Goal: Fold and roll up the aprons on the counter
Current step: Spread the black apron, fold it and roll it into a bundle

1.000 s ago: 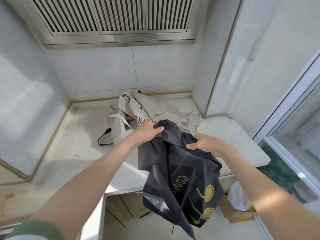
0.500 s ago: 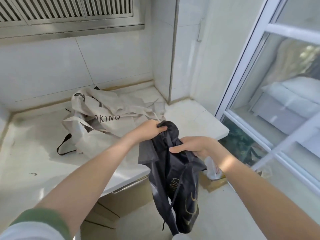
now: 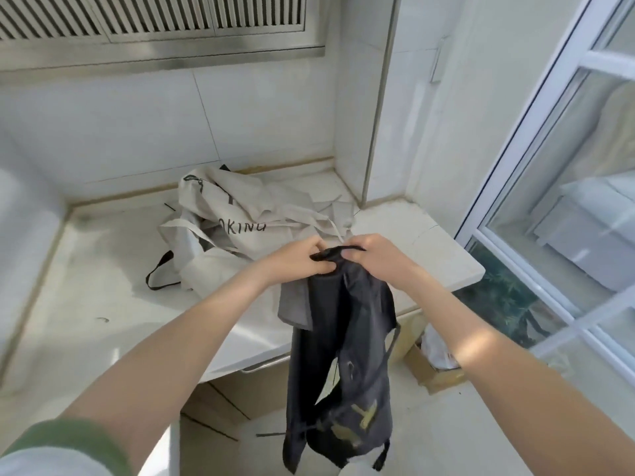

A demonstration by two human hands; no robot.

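A black apron (image 3: 340,359) with a yellow print hangs bunched in front of the counter's front edge, its lower end down near the floor. My left hand (image 3: 299,259) and my right hand (image 3: 371,255) are close together above the counter edge, both gripping the apron's top edge. A crumpled beige apron (image 3: 247,228) with dark lettering and a black strap lies on the white counter (image 3: 86,286) behind my hands.
White tiled walls enclose the counter at the back and left, with a louvred metal vent (image 3: 154,18) above. A white wall column (image 3: 357,115) stands at the back right. A glass door (image 3: 567,201) is on the right. A cardboard box (image 3: 433,369) with a plastic bag sits on the floor.
My right hand has moved up next to the left, so both now pinch the black apron's top together. The apron hangs narrower and more gathered. The view has shifted slightly left.
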